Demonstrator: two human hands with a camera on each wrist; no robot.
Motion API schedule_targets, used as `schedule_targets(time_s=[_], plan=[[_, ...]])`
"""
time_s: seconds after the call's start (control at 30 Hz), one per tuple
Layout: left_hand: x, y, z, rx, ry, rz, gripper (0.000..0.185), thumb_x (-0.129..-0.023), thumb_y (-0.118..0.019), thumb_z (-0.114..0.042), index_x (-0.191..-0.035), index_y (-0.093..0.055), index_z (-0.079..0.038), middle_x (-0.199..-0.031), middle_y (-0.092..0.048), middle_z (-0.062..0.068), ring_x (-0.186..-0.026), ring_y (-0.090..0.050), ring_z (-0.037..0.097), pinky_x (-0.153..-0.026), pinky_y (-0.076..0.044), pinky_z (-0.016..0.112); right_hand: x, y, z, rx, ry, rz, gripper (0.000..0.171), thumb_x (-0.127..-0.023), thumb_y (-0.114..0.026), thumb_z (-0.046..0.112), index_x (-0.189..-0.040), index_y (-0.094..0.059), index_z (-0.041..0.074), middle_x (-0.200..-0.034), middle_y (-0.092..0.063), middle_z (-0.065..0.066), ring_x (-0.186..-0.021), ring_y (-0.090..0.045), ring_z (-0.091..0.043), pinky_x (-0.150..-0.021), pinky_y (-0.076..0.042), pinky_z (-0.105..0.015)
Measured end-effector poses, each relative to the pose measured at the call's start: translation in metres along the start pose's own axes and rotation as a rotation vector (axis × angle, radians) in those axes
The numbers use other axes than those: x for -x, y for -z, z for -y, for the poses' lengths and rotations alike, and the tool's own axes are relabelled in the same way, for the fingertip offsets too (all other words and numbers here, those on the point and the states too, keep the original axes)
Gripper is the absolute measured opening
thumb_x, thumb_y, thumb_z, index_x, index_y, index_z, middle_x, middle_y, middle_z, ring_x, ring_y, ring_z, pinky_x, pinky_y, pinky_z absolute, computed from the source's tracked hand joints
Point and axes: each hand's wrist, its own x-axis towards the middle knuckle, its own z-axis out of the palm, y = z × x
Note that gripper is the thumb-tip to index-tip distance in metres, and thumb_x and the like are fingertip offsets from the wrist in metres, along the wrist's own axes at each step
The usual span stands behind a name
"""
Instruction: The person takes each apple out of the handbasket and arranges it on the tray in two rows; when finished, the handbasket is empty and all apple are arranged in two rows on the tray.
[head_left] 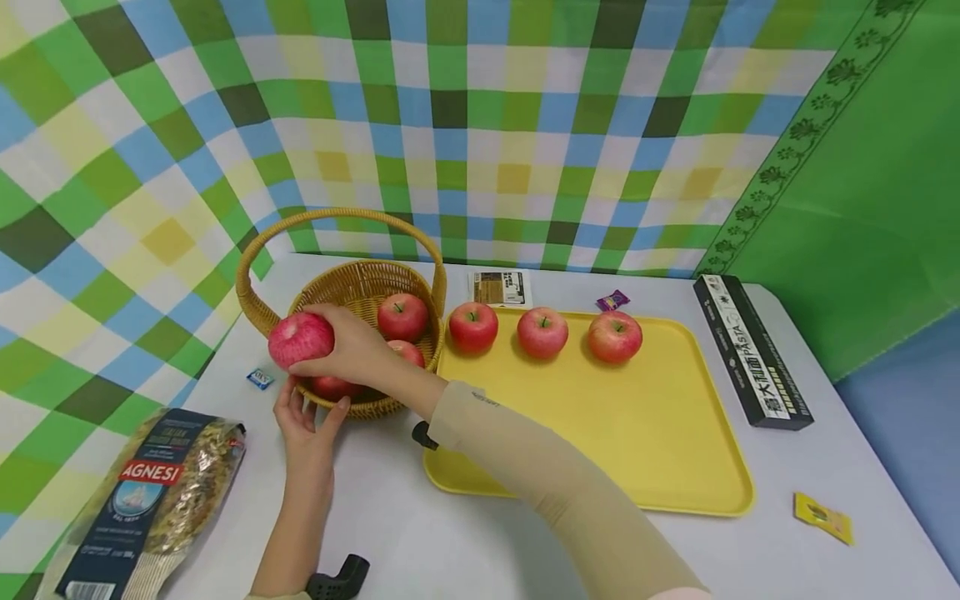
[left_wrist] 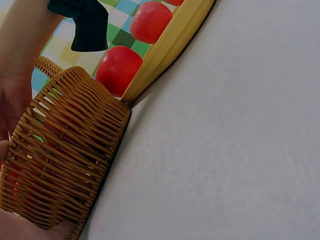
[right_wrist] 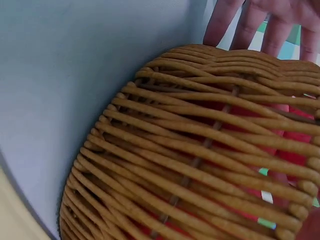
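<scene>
R. hand [head_left: 345, 342] clamped on red apple [head_left: 300, 340] at wicker basket's [head_left: 330, 290] L. rim; L. hand [head_left: 307, 425] against basket's near side, fingers apart. Risk (est.): apple drops outside onto bench [head_left: 390, 500] if R. grip slips; basket poss. tips if L. support eases.

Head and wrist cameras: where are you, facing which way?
Head: on the head, facing forward and down at basket and tray; left hand and right hand show.
Left wrist: worn there, facing the basket; both hands partly show.
Right wrist: worn there, facing the basket; left hand's fingers show.
Both wrist views share the basket's outside.
</scene>
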Motion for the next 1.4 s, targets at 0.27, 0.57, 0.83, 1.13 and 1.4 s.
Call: schedule_targets(time_s=[0.27, 0.57, 0.83, 1.13, 1.4], plan=[[0.000, 0.001, -0.002, -0.013, 0.024, -0.002, 0.086, -0.091, -0.068, -0.012, -0.150, -0.010, -0.031, -0.160, -0.005, -0.005, -0.146, -0.005, 0.023, -0.112, -0.029, 0.034, 0.015, 0.023, 0.004, -0.048, 0.056, -0.023, 0.078, -0.075, -0.081, 0.042, -0.139, -0.044, 0.018, -0.130, -0.050, 0.006, -0.114, -0.048, -0.004, -0.087, -0.048, -0.018], [0.001, 0.002, -0.004, -0.018, 0.034, 0.002, 0.086, -0.090, -0.070, -0.017, -0.149, -0.010, -0.030, -0.160, -0.008, -0.005, -0.146, -0.009, 0.020, -0.109, -0.032, 0.029, 0.048, 0.062, 0.004, -0.070, 0.097, -0.023, 0.079, -0.075, -0.082, 0.036, -0.141, -0.042, 0.017, -0.135, -0.049, 0.001, -0.117, -0.049, -0.010, -0.085, -0.051, -0.022], [0.002, 0.001, -0.004, 0.000, 0.049, -0.002, 0.088, -0.089, -0.071, -0.018, -0.150, -0.009, -0.031, -0.160, -0.006, -0.007, -0.146, -0.009, 0.017, -0.109, -0.031, 0.028, 0.086, 0.099, -0.012, -0.243, 0.056, -0.071, 0.078, -0.076, -0.084, 0.028, -0.141, -0.043, 0.018, -0.131, -0.050, 0.001, -0.112, -0.051, -0.013, -0.081, -0.054, -0.024], [0.002, -0.001, -0.002, -0.026, 0.059, 0.006, 0.088, -0.089, -0.070, -0.018, -0.150, -0.007, -0.032, -0.160, -0.003, -0.007, -0.146, -0.008, 0.017, -0.109, -0.031, 0.029, 0.151, 0.157, -0.060, -0.339, -0.081, -0.218, 0.078, -0.076, -0.084, 0.019, -0.141, -0.042, 0.021, -0.133, -0.048, -0.001, -0.111, -0.055, -0.022, -0.083, -0.056, -0.035], [0.003, 0.000, -0.002, -0.046, 0.083, -0.020, 0.088, -0.090, -0.069, -0.020, -0.149, -0.007, -0.036, -0.160, 0.000, -0.008, -0.146, -0.006, 0.016, -0.110, -0.030, 0.030, 0.211, 0.211, -0.117, -0.286, -0.264, -0.444, 0.078, -0.081, -0.079, 0.015, -0.145, -0.034, 0.013, -0.137, -0.042, -0.011, -0.112, -0.052, -0.027, -0.082, -0.055, -0.026]])
